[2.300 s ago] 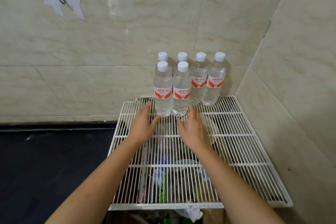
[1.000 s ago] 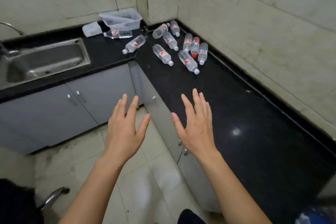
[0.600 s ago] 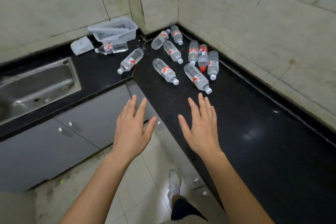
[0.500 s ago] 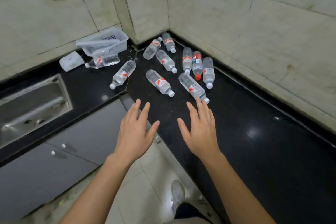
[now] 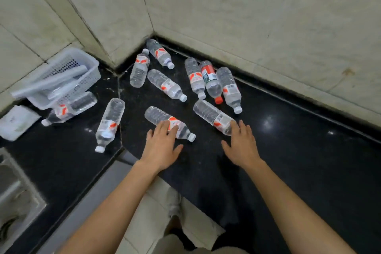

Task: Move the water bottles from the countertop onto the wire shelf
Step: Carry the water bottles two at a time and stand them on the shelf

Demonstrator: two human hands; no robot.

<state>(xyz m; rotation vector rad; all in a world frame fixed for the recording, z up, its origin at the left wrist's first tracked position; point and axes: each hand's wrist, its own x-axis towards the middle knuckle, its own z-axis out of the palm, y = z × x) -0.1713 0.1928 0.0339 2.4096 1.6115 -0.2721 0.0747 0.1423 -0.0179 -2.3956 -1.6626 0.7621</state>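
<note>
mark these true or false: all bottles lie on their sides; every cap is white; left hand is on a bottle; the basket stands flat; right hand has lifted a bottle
1. True: every bottle lies flat on the countertop.
2. False: one red-capped bottle lies among them.
3. True: the left hand has its fingers on the nearest bottle.
4. False: the white basket tilts, propped on a bottle.
5. False: the right hand only reaches a bottle lying on the counter.

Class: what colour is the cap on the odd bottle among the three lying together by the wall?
Red cap, head view.
</note>
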